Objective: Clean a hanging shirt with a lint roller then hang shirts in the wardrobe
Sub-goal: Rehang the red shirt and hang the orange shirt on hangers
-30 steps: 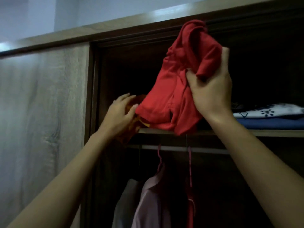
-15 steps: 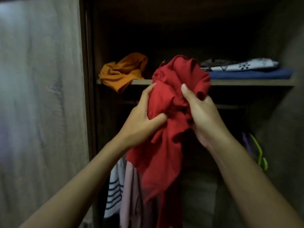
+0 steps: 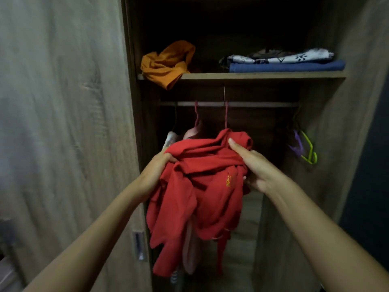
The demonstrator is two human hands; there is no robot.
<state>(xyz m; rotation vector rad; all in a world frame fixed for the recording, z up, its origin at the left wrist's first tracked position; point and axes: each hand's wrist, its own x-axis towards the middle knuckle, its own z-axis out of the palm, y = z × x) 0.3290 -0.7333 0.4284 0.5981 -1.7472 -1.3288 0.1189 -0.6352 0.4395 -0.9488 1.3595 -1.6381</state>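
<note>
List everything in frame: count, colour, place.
red shirt: 1, red, bunched in both hands before the wardrobe
orange garment: 1, orange, crumpled at shelf's left end, drooping over its edge
folded stack: white patterned piece on a blue one, shelf right
shelf: 1, wood, above rail
rail: 1, under shelf
hung clothes: a few, pinkish and pale, behind the shirt, on pink hangers
empty hangers: purple and green, rail's right end
door: 1, wood grain, left
left hand: shirt's left side
right hand: shirt's right side
</note>
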